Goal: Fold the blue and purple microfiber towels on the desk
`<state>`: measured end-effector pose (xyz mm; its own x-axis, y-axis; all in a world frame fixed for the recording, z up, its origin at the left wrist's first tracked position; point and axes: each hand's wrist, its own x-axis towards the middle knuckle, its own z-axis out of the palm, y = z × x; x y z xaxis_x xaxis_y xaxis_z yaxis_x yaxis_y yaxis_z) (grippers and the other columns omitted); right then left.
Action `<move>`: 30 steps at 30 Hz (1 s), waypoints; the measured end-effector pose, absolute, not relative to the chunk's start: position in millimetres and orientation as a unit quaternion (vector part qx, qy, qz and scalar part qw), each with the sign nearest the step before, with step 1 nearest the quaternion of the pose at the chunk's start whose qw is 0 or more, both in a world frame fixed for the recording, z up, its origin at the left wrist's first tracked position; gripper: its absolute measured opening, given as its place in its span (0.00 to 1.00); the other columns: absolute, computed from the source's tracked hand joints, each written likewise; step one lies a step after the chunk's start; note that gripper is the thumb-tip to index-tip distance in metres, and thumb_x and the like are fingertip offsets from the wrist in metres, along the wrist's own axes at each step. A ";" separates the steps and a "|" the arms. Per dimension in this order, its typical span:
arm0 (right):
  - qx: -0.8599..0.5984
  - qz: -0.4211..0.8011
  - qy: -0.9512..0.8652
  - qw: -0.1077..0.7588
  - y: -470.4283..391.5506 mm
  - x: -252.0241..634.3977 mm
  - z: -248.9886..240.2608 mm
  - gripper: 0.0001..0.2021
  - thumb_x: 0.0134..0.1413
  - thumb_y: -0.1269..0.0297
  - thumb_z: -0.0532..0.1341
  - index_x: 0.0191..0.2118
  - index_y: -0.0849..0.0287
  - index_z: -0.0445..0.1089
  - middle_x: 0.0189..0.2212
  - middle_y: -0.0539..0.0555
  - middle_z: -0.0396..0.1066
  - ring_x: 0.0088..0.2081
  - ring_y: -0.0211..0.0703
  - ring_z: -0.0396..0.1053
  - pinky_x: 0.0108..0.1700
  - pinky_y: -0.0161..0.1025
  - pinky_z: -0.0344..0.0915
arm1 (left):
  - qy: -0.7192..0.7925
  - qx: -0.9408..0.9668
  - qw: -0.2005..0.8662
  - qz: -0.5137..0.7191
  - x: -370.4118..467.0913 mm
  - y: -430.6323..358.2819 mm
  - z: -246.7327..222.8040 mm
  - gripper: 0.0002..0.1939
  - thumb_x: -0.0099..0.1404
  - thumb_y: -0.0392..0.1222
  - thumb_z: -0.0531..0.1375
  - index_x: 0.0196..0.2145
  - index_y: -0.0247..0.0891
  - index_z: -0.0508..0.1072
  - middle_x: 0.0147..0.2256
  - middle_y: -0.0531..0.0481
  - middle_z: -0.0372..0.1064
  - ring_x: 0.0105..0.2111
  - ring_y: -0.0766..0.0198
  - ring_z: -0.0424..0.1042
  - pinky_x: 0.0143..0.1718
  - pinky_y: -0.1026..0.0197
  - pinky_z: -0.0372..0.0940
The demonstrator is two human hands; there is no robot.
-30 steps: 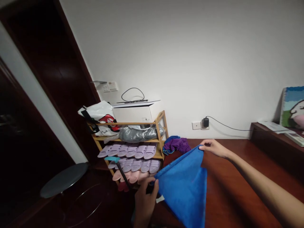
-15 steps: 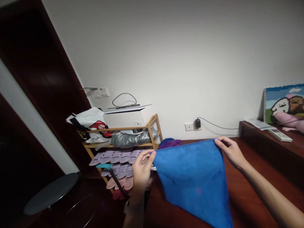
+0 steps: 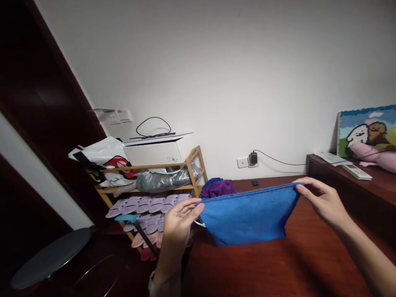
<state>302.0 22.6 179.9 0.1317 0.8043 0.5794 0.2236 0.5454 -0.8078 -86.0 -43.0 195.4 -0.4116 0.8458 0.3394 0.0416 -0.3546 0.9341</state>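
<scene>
A blue cloth (image 3: 250, 218) is stretched between my two hands above the reddish-brown wooden table (image 3: 247, 272). My left hand (image 3: 181, 218) pinches its upper left corner between thumb and fingers. At the upper right corner, my right hand (image 3: 318, 198) holds on in the same way. The top edge runs nearly level and taut, while the lower part hangs free. Behind the cloth, a purple cloth (image 3: 219, 188) and a bit of blue fabric lie heaped at the table's far left.
A wooden shoe rack (image 3: 194, 169) with several slippers (image 3: 142, 204) stands left, a white box (image 3: 154, 153) on top. A black charger (image 3: 253, 157) is plugged into the wall. A remote control (image 3: 356, 172) and pink plush toy (image 3: 375, 156) rest on the right ledge. A round stool (image 3: 52, 255) stands lower left.
The blue cloth's lower part has swung up and away, so it looks much shorter. My right hand has moved a little right, my left slightly left. The view has shifted slightly.
</scene>
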 end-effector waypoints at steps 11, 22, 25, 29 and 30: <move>-0.451 0.183 -0.572 0.660 14.1 304.0 192.5 0.22 0.54 0.39 0.69 0.43 0.53 0.81 0.43 0.56 0.81 0.47 0.54 0.77 0.51 0.47 0.75 | 0.483 0.467 0.268 0.691 -61.3 -67.4 207.5 0.15 0.54 0.50 0.72 0.35 0.39 0.80 0.21 0.56 0.69 0.21 0.64 0.70 0.21 0.65 0.63; -0.614 0.174 -0.709 0.301 161.8 211.8 71.0 0.23 0.64 0.60 0.57 0.59 0.63 0.74 0.58 0.67 0.74 0.58 0.60 0.72 0.60 0.54 0.66 | 0.636 0.551 0.176 0.511 -114.4 63.3 -0.1 0.18 0.59 0.55 0.63 0.34 0.37 0.78 0.37 0.40 0.78 0.40 0.49 0.80 0.44 0.46 0.75; -0.631 0.141 -0.721 0.249 132.7 203.4 20.9 0.24 0.64 0.61 0.54 0.62 0.61 0.72 0.63 0.67 0.69 0.63 0.64 0.67 0.63 0.58 0.62 | 0.649 0.580 0.135 0.473 -115.0 62.2 -34.3 0.13 0.63 0.50 0.60 0.36 0.39 0.80 0.45 0.38 0.77 0.50 0.46 0.77 0.57 0.39 0.69; -0.653 0.082 -0.737 0.153 74.6 201.9 -45.2 0.30 0.69 0.52 0.48 0.69 0.57 0.65 0.69 0.62 0.63 0.68 0.63 0.61 0.67 0.58 0.59 | 0.613 0.657 0.125 0.420 -88.6 73.3 -51.3 0.13 0.68 0.41 0.57 0.42 0.43 0.82 0.54 0.42 0.75 0.58 0.51 0.72 0.64 0.45 0.64; -0.664 0.077 -0.731 0.140 61.9 201.5 -59.9 0.32 0.69 0.48 0.48 0.71 0.56 0.63 0.70 0.61 0.60 0.70 0.64 0.57 0.69 0.60 0.55 | 0.593 0.695 0.117 0.389 -78.1 78.3 -53.1 0.14 0.69 0.40 0.56 0.45 0.43 0.82 0.56 0.44 0.74 0.60 0.53 0.71 0.66 0.47 0.63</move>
